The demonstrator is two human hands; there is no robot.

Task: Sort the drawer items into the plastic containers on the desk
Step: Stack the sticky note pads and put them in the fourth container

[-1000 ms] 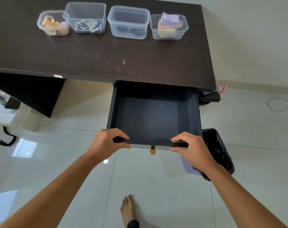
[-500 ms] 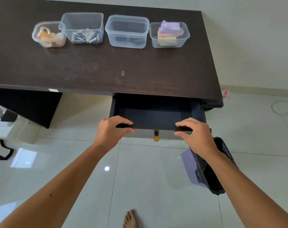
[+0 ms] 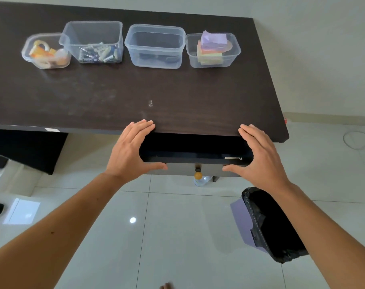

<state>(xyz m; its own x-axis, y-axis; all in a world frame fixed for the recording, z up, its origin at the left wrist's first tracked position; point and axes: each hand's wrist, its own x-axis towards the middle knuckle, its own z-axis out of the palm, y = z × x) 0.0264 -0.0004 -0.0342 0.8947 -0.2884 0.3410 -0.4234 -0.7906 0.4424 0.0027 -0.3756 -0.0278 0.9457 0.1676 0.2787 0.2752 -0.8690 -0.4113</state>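
Four plastic containers (image 3: 154,46) line the counter's (image 3: 177,97) far edge in the upper frame, nearly touching one another; the broad dark surface nearer the camera lies open. At centre, the drawer (image 3: 195,158) shows only a narrow slot beneath the counter lip, flanked by both hands. A black-lined bin (image 3: 271,224) occupies the floor at lower right.

bin (image 3: 275,226): black liner, on floor | cable (image 3: 358,140): white, on floor
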